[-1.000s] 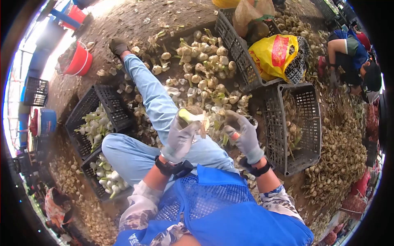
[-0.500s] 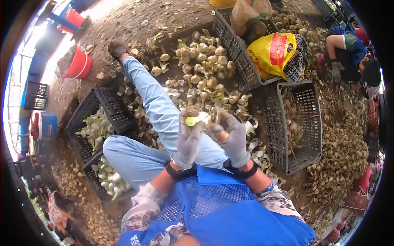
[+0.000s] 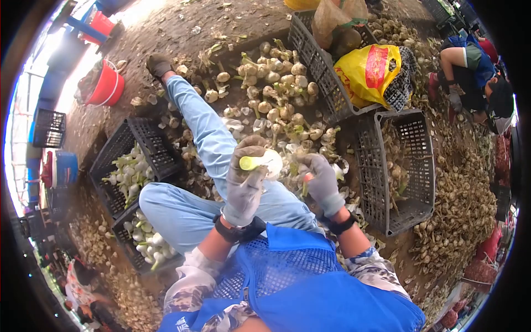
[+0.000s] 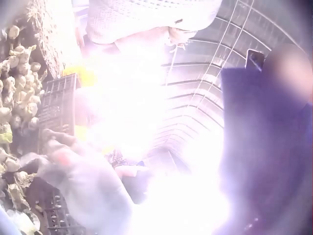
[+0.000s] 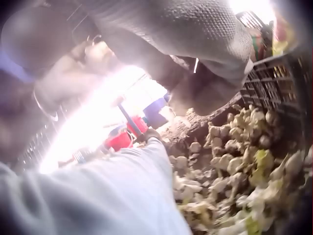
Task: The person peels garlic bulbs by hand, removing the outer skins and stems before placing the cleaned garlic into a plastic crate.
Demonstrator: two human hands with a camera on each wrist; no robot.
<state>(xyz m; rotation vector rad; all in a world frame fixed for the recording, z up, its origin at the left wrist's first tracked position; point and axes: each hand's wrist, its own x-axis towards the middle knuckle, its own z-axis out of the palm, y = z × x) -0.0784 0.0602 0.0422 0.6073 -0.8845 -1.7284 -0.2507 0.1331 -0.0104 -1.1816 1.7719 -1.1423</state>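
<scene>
In the head view my gloved left hand (image 3: 244, 185) grips a white garlic bulb (image 3: 272, 162) by its short cut green stem, the stem end facing left. The left wrist view shows that glove (image 4: 146, 19) at the top, washed out by glare. My gloved right hand (image 3: 322, 182) is just right of the bulb, apart from it, its fingers bent toward the thumb. A reddish patch shows at that thumb. I cannot tell whether the right fingers hold anything. Beyond both hands, unpeeled garlic bulbs (image 3: 274, 74) lie heaped on the ground among loose skins.
Two black crates (image 3: 119, 166) (image 3: 145, 235) at the left hold white stemmed garlic. At the right stand another black crate (image 3: 406, 216) and one bearing a yellow bag (image 3: 368, 72). A red bucket (image 3: 108, 83) is at the far left; another person (image 3: 475, 77) bends down at the right.
The hands came together at the bulb half a second ago and have since parted, the right moving rightward. The bulb now shows cleaner and whiter in my left hand.
</scene>
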